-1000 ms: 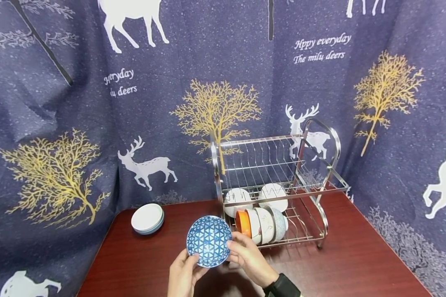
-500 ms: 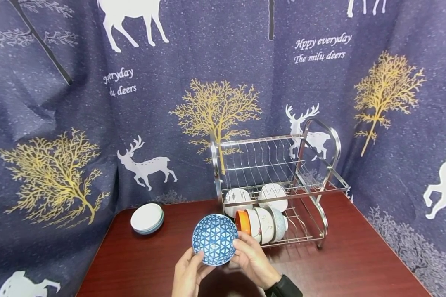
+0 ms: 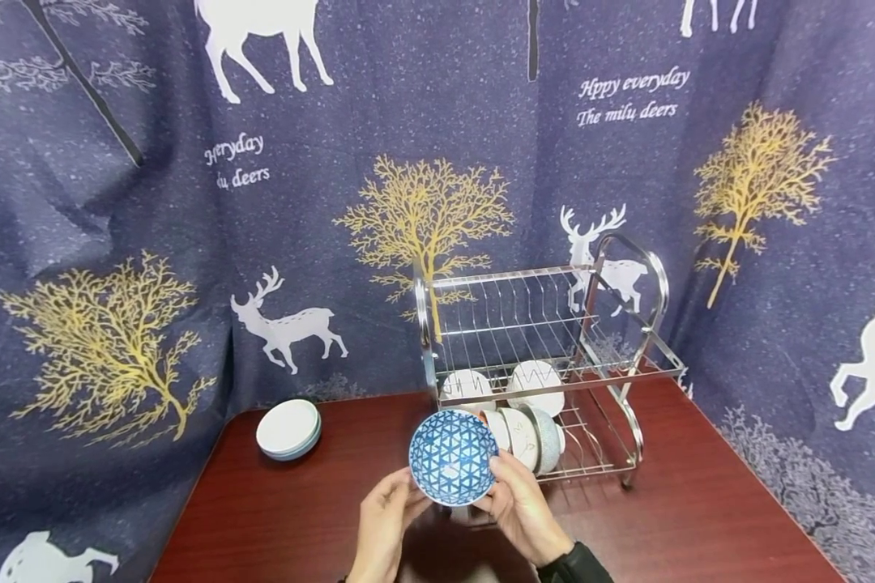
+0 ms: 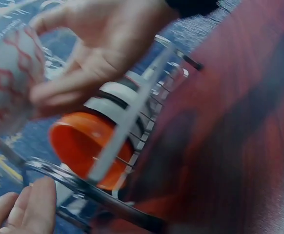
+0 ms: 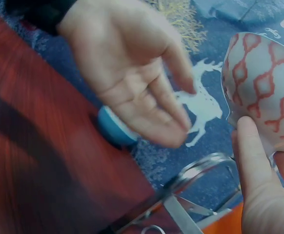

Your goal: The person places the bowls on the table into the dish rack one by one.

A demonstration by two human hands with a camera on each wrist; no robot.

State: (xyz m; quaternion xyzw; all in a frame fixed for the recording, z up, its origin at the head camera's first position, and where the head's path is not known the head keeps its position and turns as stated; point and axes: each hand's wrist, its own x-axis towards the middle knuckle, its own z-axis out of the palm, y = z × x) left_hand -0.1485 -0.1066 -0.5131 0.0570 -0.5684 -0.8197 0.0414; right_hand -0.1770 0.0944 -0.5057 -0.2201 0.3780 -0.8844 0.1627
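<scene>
A bowl with a blue-and-white triangle pattern inside is held up before the rack, tilted so its inside faces the head camera. Its outside, pale with a red pattern, shows in the right wrist view. My right hand grips the bowl at its right side, thumb by the rim. The left hand is beside the bowl's lower left; in the right wrist view that left hand stands apart from it, fingers loosely extended. Behind the bowl, an orange bowl is mostly hidden in the head view.
A two-tier metal dish rack stands on the red-brown table. On its lower tier are white bowls at the back and a row of bowls in front. Stacked white-and-blue dishes sit at the table's back left.
The bowl has moved right and slightly up, now overlapping the rack and the orange bowl. Both hands moved right with it, and the left hand's thumb has come off the bowl's rim.
</scene>
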